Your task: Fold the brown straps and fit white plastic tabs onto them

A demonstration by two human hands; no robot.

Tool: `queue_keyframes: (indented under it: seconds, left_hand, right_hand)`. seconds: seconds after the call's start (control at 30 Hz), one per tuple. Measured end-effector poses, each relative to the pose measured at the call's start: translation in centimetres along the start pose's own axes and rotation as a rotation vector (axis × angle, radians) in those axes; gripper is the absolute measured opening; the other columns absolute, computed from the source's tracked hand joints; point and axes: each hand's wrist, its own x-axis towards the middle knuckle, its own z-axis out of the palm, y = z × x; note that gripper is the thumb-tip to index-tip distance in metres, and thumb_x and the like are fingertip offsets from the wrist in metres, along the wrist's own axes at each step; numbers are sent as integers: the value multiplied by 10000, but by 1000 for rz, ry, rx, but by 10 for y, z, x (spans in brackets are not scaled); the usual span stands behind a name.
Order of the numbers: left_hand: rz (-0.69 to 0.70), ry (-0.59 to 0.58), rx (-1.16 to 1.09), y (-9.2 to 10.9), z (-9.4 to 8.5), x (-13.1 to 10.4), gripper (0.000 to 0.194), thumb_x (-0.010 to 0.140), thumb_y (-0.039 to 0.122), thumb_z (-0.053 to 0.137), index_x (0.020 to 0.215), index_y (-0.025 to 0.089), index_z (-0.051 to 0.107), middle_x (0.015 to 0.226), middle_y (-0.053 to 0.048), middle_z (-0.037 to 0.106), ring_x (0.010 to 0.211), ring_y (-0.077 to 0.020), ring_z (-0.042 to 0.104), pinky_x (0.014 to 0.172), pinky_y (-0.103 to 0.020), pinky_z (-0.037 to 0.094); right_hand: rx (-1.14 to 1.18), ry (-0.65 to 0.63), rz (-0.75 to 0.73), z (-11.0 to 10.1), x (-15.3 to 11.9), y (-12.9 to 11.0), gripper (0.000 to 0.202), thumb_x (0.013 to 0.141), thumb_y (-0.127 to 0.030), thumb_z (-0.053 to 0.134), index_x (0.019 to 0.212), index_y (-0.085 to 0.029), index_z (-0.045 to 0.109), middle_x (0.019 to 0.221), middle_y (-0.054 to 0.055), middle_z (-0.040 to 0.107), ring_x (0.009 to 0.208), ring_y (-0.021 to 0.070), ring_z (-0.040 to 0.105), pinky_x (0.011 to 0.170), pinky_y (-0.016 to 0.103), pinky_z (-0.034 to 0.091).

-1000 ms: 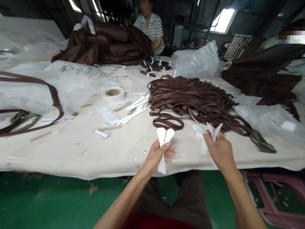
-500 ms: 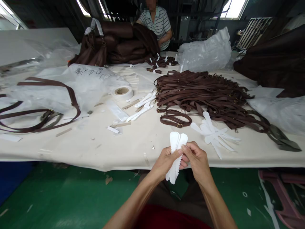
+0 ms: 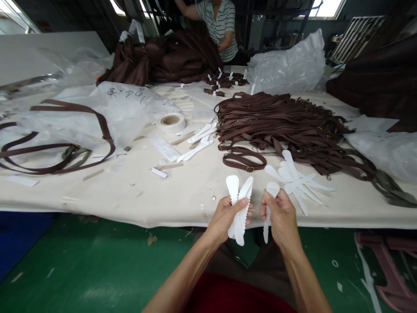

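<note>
Near the table's front edge, my left hand [image 3: 224,217] grips a small bunch of white serrated strips [image 3: 241,217] with rounded ends, fanned slightly apart. To its right, my right hand [image 3: 282,211] pinches a single white serrated strip [image 3: 272,189], held upright and apart from the bunch. A loose pile of similar white strips [image 3: 295,180] lies on the table just beyond my right hand. Behind that pile is a big heap of brown straps [image 3: 276,121] with metal buckles, and one coiled brown strap [image 3: 244,160] rests in front of it.
A white tape roll [image 3: 170,123] and more white strips [image 3: 195,150] lie left of the heap. Brown straps [image 3: 107,134] loop over plastic sheeting at left. Brown bags [image 3: 176,58] and a person in a striped shirt [image 3: 221,30] are at the back. Clear plastic [image 3: 286,65] stands behind.
My hands have moved apart. My right hand has drawn one white strip away from the bunch to the right. The person at the back has raised an arm.
</note>
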Motion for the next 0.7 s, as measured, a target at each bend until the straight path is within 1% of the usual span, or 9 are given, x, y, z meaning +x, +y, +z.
queue_keyframes:
  seconds: [0.07, 0.17, 0.23, 0.3, 0.4, 0.5, 0.57, 0.63, 0.7]
  left_hand:
    - [14, -15, 11, -1, 3, 0, 505, 563, 494, 915, 821, 122, 690, 665, -26, 658, 521, -122, 577, 465, -231, 529]
    - [70, -75, 50, -5, 6, -2, 469, 636, 502, 874, 835, 112, 706, 580, -7, 619, 476, -102, 531, 462, -210, 487]
    - [128, -89, 74, -7, 6, -3, 430, 681, 494, 846, 802, 106, 706, 579, -18, 628, 473, -100, 529, 463, -200, 455]
    - [168, -74, 91, -8, 5, -3, 414, 706, 495, 823, 769, 105, 701, 581, -27, 637, 469, -103, 532, 463, -199, 437]
    - [152, -18, 104, -8, 2, -2, 422, 688, 505, 823, 741, 107, 695, 625, -49, 661, 516, -126, 584, 499, -212, 471]
    - [129, 16, 120, -7, 1, -2, 426, 675, 506, 823, 732, 109, 682, 661, -63, 671, 546, -133, 605, 507, -209, 475]
    - [165, 0, 121, -6, 2, -2, 428, 710, 517, 797, 729, 112, 662, 566, -23, 603, 469, -89, 516, 452, -179, 399]
    - [186, -10, 65, -5, 4, -2, 450, 720, 527, 794, 683, 125, 596, 488, 41, 476, 404, -39, 365, 393, -154, 271]
    - [118, -38, -46, -1, 6, -1, 500, 682, 521, 833, 652, 146, 504, 499, 84, 373, 398, -8, 240, 367, -145, 158]
  right_hand:
    - [-34, -90, 58, 4, -3, -1, 319, 799, -475, 744, 847, -184, 622, 583, -70, 480, 496, 73, 428, 467, 200, 371]
    - [2, -163, 144, 15, -8, -2, 363, 715, -478, 805, 723, -180, 599, 541, -63, 455, 493, 100, 445, 457, 233, 411]
    - [39, -147, 160, 20, -10, -2, 398, 684, -484, 820, 656, -192, 551, 514, -56, 464, 468, 114, 457, 438, 253, 423]
    - [62, -116, 160, 21, -12, 0, 409, 692, -494, 810, 641, -195, 536, 499, -50, 474, 455, 114, 453, 434, 253, 419]
    - [81, -91, 158, 17, -12, 4, 393, 711, -480, 805, 667, -183, 551, 563, -36, 510, 521, 111, 472, 487, 246, 428]
    - [65, -61, 127, 12, -11, 9, 388, 716, -449, 817, 680, -176, 543, 602, -46, 489, 565, 98, 446, 517, 230, 399]
    - [47, -65, 126, 11, -10, 12, 406, 723, -446, 815, 671, -177, 516, 591, -57, 459, 547, 87, 408, 500, 225, 355]
    - [56, -80, 149, 13, -9, 14, 423, 719, -449, 818, 678, -184, 491, 585, -63, 449, 532, 85, 393, 494, 228, 332]
    - [69, -79, 164, 16, -9, 13, 433, 693, -446, 836, 688, -187, 488, 597, -61, 463, 542, 92, 409, 507, 234, 342]
